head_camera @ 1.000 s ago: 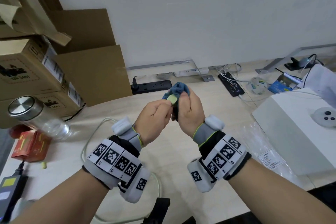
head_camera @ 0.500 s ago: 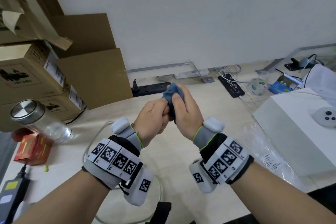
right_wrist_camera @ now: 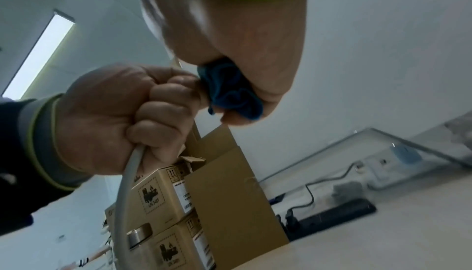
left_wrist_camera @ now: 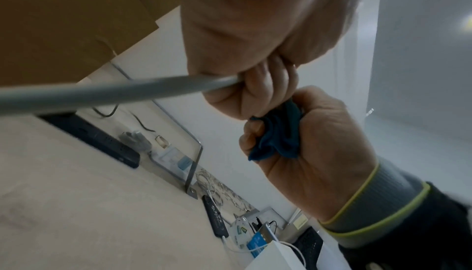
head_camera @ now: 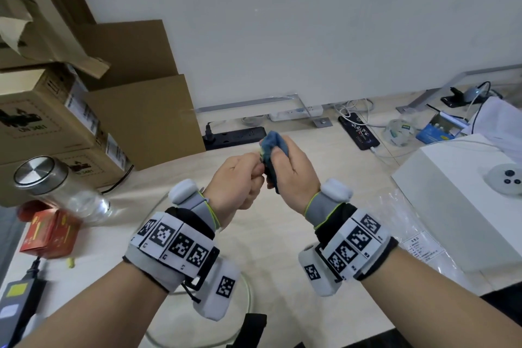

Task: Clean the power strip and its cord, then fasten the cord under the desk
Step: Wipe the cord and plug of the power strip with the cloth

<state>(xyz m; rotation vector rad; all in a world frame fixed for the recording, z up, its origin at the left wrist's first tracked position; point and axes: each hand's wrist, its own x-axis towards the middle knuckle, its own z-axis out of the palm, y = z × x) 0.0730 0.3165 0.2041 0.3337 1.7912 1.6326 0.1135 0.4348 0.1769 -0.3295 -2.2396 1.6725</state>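
Cord-wiping under way: my left hand (head_camera: 240, 178) grips cord (left_wrist_camera: 102, 92), right hand (head_camera: 293, 175) clenches blue cloth (head_camera: 272, 144); fastening under desk pending

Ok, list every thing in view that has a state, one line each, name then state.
left hand: fingers curled round the cord, held above the desk.
right hand: grips the bunched cloth.
cord: pale grey, gripped, trailing down toward the desk.
cloth: blue, crumpled, bunched in the fist.
black power strip: lying on the desk, one plug in its end.
jar: glass, lid on.
phone: face up, cable plugged in.
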